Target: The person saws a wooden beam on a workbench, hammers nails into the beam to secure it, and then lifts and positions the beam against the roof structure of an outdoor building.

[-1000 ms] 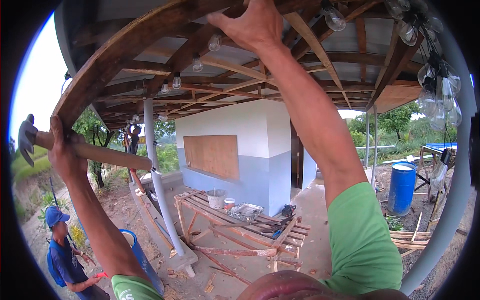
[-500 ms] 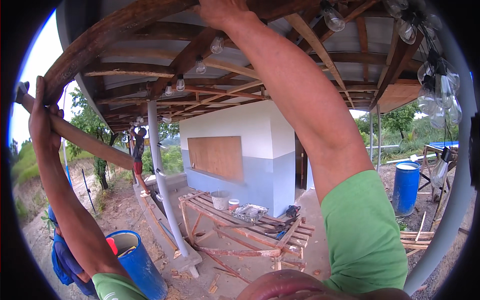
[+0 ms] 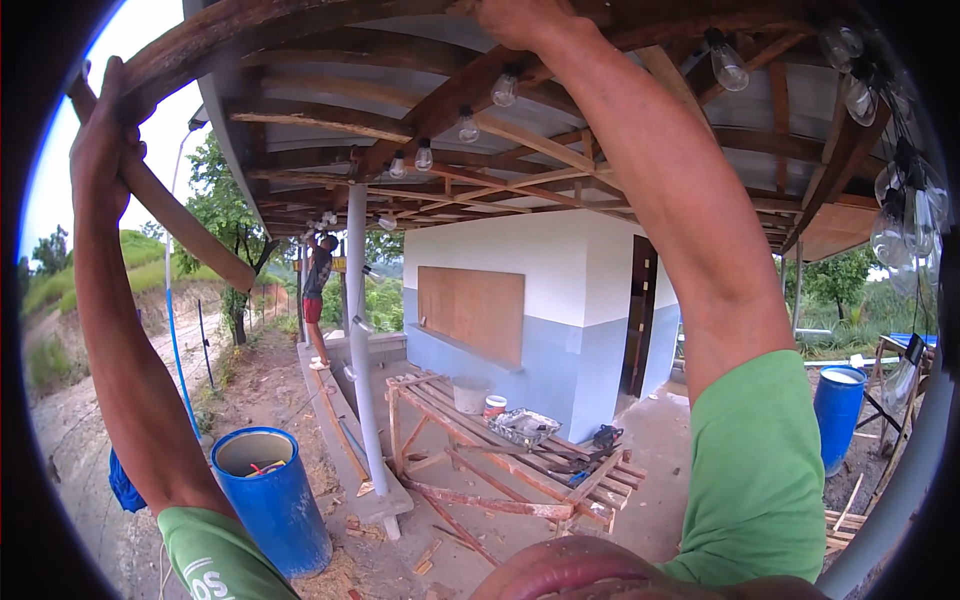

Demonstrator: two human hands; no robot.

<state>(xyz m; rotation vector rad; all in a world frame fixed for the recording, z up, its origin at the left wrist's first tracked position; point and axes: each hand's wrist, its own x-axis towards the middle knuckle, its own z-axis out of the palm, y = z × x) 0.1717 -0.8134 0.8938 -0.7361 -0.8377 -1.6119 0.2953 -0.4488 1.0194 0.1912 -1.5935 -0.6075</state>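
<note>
Both my arms reach up to a dark, rough wooden beam (image 3: 290, 28) that crosses the top of the view. My left hand (image 3: 103, 160) is closed around the wooden handle of a hammer (image 3: 190, 225), and its fingers lie against the beam's left end. The hammer slants down to the right, its dark head at the upper left, partly hidden by the hand. My right hand (image 3: 528, 22) is closed up against the beam's underside. Whatever its fingers pinch is too hidden to make out. Clear light bulbs (image 3: 505, 88) hang from the roof timbers beside my right arm.
A bundle of bulbs (image 3: 905, 220) hangs at right near a grey post. Below stands a slatted wooden trestle (image 3: 480, 440) bearing a bucket, tub and tray. Blue drums (image 3: 270, 500) stand left and right. Another person (image 3: 318, 285) reaches up by the far post (image 3: 362, 330).
The view has turned, so the building and trestle sit farther right. My left hand with the hammer appears higher. A person in blue at lower left is now mostly behind my arm.
</note>
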